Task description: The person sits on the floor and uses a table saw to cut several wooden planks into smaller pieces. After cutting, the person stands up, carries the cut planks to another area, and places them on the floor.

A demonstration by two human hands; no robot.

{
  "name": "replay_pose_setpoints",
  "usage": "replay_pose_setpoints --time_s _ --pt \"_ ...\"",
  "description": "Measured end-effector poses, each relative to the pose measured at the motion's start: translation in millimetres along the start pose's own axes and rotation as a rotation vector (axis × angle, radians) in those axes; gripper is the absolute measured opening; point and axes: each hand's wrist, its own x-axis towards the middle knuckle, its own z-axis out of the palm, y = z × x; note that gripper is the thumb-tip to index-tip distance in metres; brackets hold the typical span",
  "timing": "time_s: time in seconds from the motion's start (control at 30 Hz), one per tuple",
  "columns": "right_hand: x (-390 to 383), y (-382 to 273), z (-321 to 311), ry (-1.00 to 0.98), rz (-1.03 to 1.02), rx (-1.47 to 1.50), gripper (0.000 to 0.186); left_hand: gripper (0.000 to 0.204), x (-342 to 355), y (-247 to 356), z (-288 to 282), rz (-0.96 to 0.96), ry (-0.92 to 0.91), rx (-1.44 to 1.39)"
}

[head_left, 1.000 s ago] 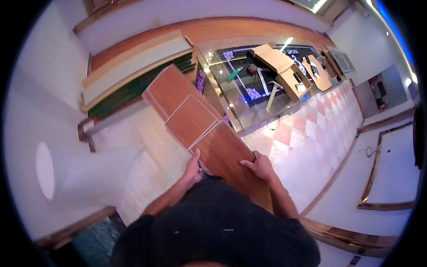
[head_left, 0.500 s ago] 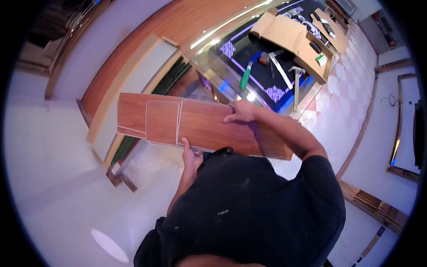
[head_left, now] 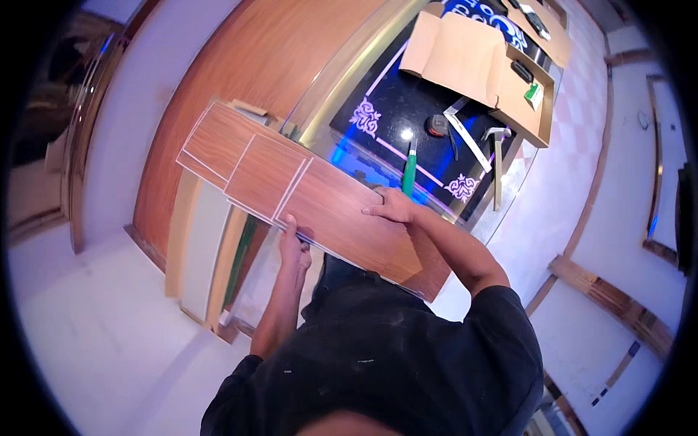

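A stack of reddish-brown wood-look floor planks lies flat between my two hands, in front of my waist. The pieces are of different lengths, and their pale edges show as steps toward the far left end. My left hand grips the near long edge, thumb on top and fingers partly hidden below. At the far edge, my right hand is closed round the planks, its thumb pressed on the upper face. The stack slants from far left to near right, its left part above a bench-like wooden frame.
Beyond my right hand is a counter with a black patterned top. On it lie a green-handled tool, a tape measure, a metal square, a hammer and an open cardboard box. A wood-faced panel runs along the far left.
The planks have turned: their left end has swung up and away, while the right end has come nearer my body. Both hands keep their hold. The view has shifted too.
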Motion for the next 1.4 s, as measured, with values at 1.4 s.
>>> replay_pose_setpoints --time_s 1.4 --pt "-7.3 84.4 -142.4 0.325 -0.025 -0.894 0.035 0.059 131.7 -42.1 144.8 -0.216 -0.291 0.732"
